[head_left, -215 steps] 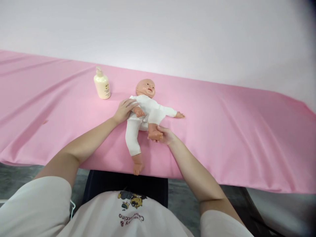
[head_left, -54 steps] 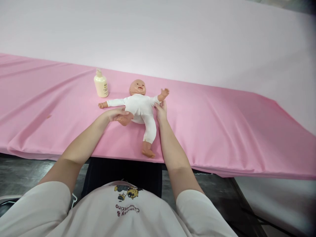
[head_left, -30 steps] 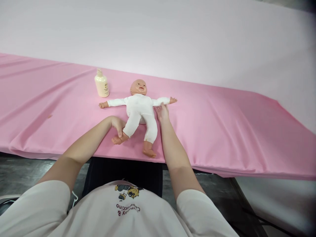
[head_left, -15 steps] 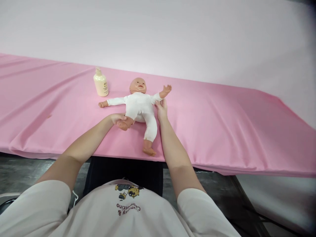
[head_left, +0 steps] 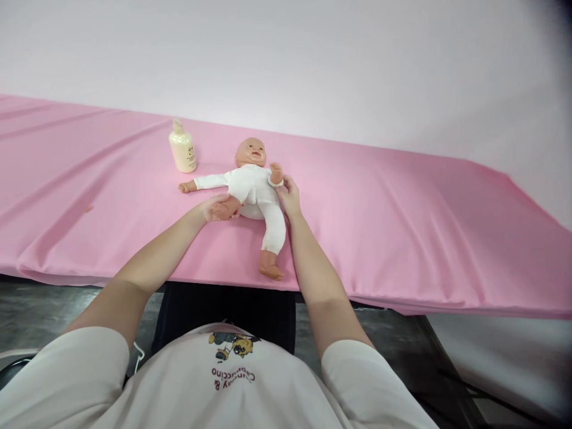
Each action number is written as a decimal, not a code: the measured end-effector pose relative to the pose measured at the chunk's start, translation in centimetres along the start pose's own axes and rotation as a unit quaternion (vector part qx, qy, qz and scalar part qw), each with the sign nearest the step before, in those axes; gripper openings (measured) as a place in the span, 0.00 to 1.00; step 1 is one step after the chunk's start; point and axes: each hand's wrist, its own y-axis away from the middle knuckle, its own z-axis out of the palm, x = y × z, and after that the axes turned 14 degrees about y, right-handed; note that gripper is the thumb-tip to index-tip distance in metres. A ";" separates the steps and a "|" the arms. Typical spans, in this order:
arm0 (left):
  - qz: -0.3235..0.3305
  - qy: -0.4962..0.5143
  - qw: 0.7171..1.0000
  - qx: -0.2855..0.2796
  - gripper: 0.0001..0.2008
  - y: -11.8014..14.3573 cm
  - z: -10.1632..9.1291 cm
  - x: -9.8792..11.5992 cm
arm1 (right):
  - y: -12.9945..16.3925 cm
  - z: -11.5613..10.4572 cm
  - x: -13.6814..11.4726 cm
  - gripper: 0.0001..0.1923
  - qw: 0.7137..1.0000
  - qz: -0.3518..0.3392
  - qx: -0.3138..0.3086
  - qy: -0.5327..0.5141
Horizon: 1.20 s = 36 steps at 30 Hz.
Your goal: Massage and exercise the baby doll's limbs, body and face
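Note:
A baby doll (head_left: 255, 186) with a white cloth body lies on its back on the pink cloth, head away from me. My left hand (head_left: 213, 208) is wrapped round the doll's lower leg on the left, which is raised and bent toward its body. My right hand (head_left: 289, 194) grips the doll's arm on the right, near the sleeve, and that arm is folded over its chest. The doll's other arm stretches out to the left, and its other leg points toward me. My fingers are partly hidden behind the limbs.
A cream pump bottle (head_left: 183, 150) stands upright on the left, beyond the doll's outstretched arm. The pink cloth (head_left: 393, 238) covers the table and has several folds. A white wall (head_left: 286, 65) rises behind it.
The doll's arm on the right has swung from stretched outward to folded in over its chest. The leg in my left hand has moved slightly up toward the doll's body.

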 end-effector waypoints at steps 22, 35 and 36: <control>-0.052 0.161 0.956 -0.238 0.34 -1.5 -0.3 -2.7 | -0.5 -0.8 0.7 0.27 0.993 0.034 0.041 -0.104; 0.033 0.299 0.953 -0.023 0.28 -2.3 0.9 -1.1 | 0.5 -0.6 -1.2 0.20 0.997 -0.033 -0.021 0.073; 0.026 0.288 0.957 -0.031 0.27 -2.3 0.8 -1.1 | 0.4 -0.6 -1.1 0.20 0.998 -0.026 -0.016 0.059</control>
